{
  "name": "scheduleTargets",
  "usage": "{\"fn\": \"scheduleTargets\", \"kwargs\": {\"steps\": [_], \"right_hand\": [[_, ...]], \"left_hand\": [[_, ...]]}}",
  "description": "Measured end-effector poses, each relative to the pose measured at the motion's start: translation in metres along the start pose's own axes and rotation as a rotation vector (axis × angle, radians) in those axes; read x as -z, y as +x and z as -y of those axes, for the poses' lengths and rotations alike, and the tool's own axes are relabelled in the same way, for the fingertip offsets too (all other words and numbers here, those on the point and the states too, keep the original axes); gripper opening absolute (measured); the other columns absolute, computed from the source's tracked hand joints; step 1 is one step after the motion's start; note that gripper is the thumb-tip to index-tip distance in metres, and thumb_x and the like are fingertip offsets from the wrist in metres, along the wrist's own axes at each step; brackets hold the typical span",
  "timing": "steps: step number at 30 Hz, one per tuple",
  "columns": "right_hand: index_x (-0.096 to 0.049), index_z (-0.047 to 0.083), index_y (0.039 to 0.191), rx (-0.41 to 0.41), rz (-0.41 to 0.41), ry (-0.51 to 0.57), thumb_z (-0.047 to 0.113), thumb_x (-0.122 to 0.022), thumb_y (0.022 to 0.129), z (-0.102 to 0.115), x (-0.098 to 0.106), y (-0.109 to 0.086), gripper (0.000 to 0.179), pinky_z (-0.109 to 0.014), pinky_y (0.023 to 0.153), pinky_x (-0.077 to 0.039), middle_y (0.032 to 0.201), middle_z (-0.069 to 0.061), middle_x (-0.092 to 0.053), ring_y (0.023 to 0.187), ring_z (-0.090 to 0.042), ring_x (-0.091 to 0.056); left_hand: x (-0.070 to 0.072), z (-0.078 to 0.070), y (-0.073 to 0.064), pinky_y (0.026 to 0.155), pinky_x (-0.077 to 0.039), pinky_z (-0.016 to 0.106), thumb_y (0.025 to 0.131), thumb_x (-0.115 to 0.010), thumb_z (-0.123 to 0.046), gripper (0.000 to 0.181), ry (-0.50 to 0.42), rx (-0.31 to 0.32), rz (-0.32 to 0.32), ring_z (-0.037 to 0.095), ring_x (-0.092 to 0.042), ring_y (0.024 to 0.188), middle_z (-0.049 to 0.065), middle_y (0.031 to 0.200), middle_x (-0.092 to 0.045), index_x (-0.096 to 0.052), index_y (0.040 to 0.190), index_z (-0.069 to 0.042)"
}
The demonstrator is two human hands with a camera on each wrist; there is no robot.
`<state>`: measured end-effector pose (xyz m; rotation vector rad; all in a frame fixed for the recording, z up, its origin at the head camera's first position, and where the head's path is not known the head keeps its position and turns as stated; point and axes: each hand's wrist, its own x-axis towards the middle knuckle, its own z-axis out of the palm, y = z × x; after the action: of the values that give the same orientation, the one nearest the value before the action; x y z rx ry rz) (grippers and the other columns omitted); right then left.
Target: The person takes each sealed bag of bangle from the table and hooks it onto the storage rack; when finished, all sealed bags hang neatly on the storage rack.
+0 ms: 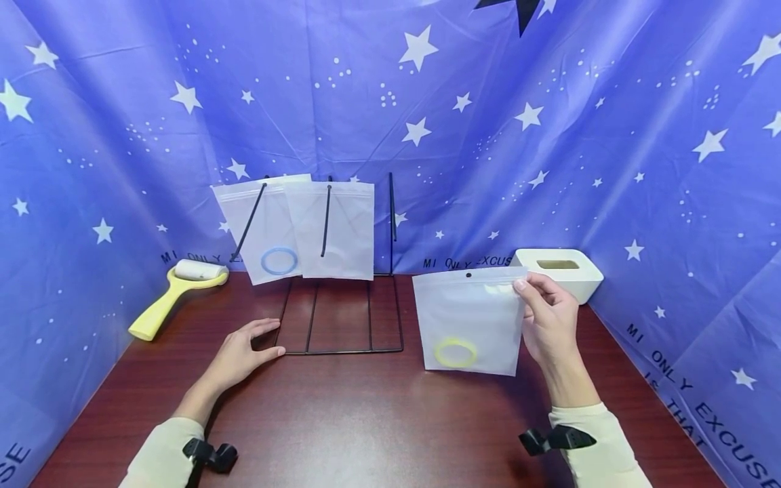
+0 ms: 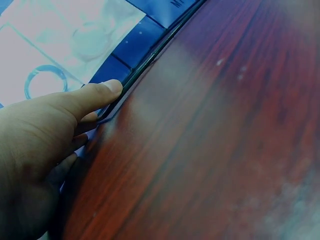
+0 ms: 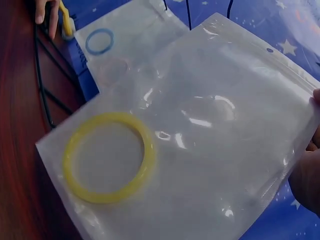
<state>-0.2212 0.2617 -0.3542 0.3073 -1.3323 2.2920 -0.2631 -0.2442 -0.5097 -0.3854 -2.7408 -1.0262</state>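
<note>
My right hand [image 1: 552, 315] pinches the top right corner of a frosted zip bag [image 1: 470, 315] with a small hang hole near its top. A yellow ring [image 3: 107, 157] shows through the lower part of that bag. The bag hangs upright above the table, right of a black wire display rack [image 1: 342, 352]. My left hand [image 1: 241, 352] holds the front left corner of the rack's base, thumb on the front wire and fingers at the side wire. On the rack's left hook hangs a bag with a blue ring [image 1: 279, 260]; another frosted bag [image 1: 350, 224] hangs on the middle hook.
The rack's right hook [image 1: 393, 210] carries no bag. A yellow-handled lint roller [image 1: 167, 298] lies at the back left. At the back right stands a white box [image 1: 582, 271] with a slot on top. Blue starry cloth [image 1: 366, 81] surrounds the brown table [image 1: 342, 420].
</note>
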Motion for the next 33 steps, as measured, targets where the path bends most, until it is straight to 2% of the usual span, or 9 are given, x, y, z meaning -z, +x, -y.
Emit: {"fn": "scheduleTargets", "kwargs": {"steps": [6, 11, 14, 18, 22, 25, 29, 33], "right_hand": [[-0.074, -0.002, 0.087, 0.001, 0.027, 0.066, -0.016, -0.063, 0.091, -0.001, -0.012, 0.001, 0.018, -0.02, 0.071, -0.058, 0.078, -0.005, -0.072, 0.074, -0.011, -0.068], [-0.073, -0.002, 0.086, -0.006, 0.026, 0.104, -0.019, -0.056, 0.093, -0.001, -0.021, 0.002, 0.025, -0.019, 0.072, -0.058, 0.078, -0.004, -0.07, 0.074, -0.01, -0.066], [-0.073, -0.002, 0.086, -0.004, 0.034, 0.116, -0.019, -0.055, 0.093, -0.003, -0.026, 0.002, 0.026, -0.019, 0.07, -0.058, 0.078, -0.004, -0.07, 0.073, -0.01, -0.066], [-0.074, -0.001, 0.086, -0.002, 0.051, 0.123, -0.017, -0.059, 0.093, -0.006, -0.032, 0.002, 0.023, -0.02, 0.07, -0.058, 0.079, -0.004, -0.071, 0.074, -0.011, -0.066], [-0.075, 0.0, 0.087, 0.0, 0.05, 0.134, -0.015, -0.064, 0.091, -0.009, -0.038, 0.003, 0.019, -0.02, 0.072, -0.059, 0.081, -0.004, -0.072, 0.076, -0.011, -0.067], [-0.075, 0.001, 0.087, -0.01, 0.047, 0.14, -0.015, -0.063, 0.092, -0.01, -0.042, 0.003, 0.021, -0.019, 0.072, -0.059, 0.081, -0.004, -0.072, 0.075, -0.011, -0.067], [-0.075, 0.003, 0.087, -0.027, 0.053, 0.139, -0.015, -0.061, 0.093, -0.013, -0.048, 0.001, 0.023, -0.02, 0.069, -0.059, 0.082, -0.003, -0.072, 0.074, -0.01, -0.068], [-0.074, 0.004, 0.088, -0.03, 0.064, 0.139, -0.013, -0.06, 0.094, -0.015, -0.053, -0.002, 0.023, -0.02, 0.067, -0.059, 0.082, -0.002, -0.071, 0.073, -0.01, -0.068]], "left_hand": [[0.001, -0.004, 0.0, 0.112, -0.042, 0.061, 0.086, -0.085, -0.034, 0.061, -0.005, -0.003, -0.014, 0.041, -0.054, 0.138, 0.016, 0.143, -0.063, -0.066, 0.137, -0.007], [-0.001, -0.019, 0.002, 0.111, -0.044, 0.059, 0.087, -0.084, -0.032, 0.057, -0.029, -0.02, -0.038, 0.038, -0.057, 0.136, 0.014, 0.14, -0.066, -0.067, 0.136, -0.008], [-0.006, -0.038, 0.003, 0.108, -0.048, 0.057, 0.087, -0.084, -0.032, 0.056, -0.065, -0.046, -0.033, 0.034, -0.062, 0.132, 0.01, 0.136, -0.07, -0.067, 0.136, -0.011], [-0.019, -0.068, 0.002, 0.106, -0.051, 0.053, 0.086, -0.085, -0.027, 0.058, -0.16, -0.09, -0.005, 0.028, -0.067, 0.126, 0.005, 0.131, -0.073, -0.065, 0.138, -0.013], [-0.043, -0.098, 0.003, 0.106, -0.053, 0.05, 0.087, -0.084, -0.022, 0.057, -0.272, -0.164, 0.049, 0.025, -0.069, 0.122, 0.005, 0.13, -0.074, -0.063, 0.139, -0.01], [-0.06, -0.122, 0.005, 0.105, -0.054, 0.049, 0.088, -0.083, -0.022, 0.052, -0.367, -0.191, 0.101, 0.025, -0.071, 0.119, 0.006, 0.128, -0.074, -0.065, 0.136, -0.01], [-0.077, -0.147, 0.005, 0.103, -0.056, 0.044, 0.089, -0.082, -0.024, 0.04, -0.498, -0.17, 0.176, 0.022, -0.073, 0.112, 0.005, 0.119, -0.077, -0.07, 0.125, -0.013], [-0.086, -0.16, 0.004, 0.093, -0.06, 0.031, 0.092, -0.079, -0.022, 0.026, -0.536, -0.16, 0.216, 0.015, -0.074, 0.1, 0.005, 0.106, -0.077, -0.07, 0.114, -0.012]]}}
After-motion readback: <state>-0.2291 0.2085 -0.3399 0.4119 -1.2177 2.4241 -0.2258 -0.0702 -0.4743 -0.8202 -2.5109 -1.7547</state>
